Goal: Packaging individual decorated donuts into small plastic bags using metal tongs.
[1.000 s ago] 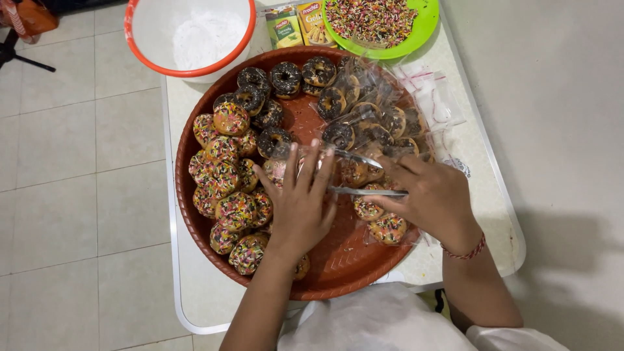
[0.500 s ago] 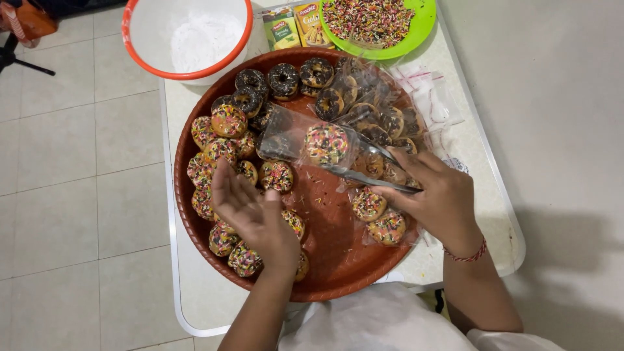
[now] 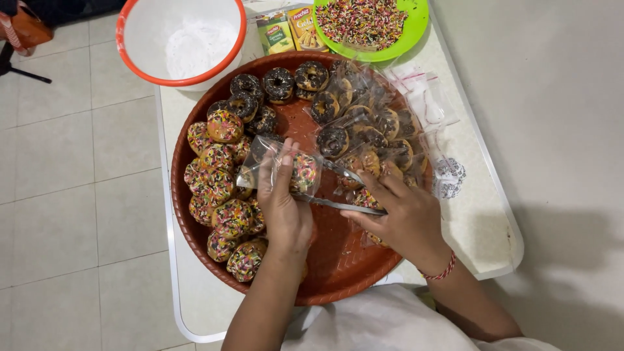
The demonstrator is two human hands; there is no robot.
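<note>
Head view: my left hand (image 3: 286,208) grips a clear plastic bag (image 3: 279,170) around a sprinkled doughnut (image 3: 303,173), above the round brown plastic tray (image 3: 338,266); my right hand (image 3: 400,214) clasps metal tongs (image 3: 341,190) reaching into it

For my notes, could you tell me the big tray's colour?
Reddish brown tray, seen in the head view.

1. bare tray (image 3: 338,260) floor at lower centre gives passing room.
2. sprinkled donuts (image 3: 221,195) crowd the left, bagged donuts (image 3: 370,130) the upper right.
3. white basin (image 3: 182,39) blocks upper left.
</note>
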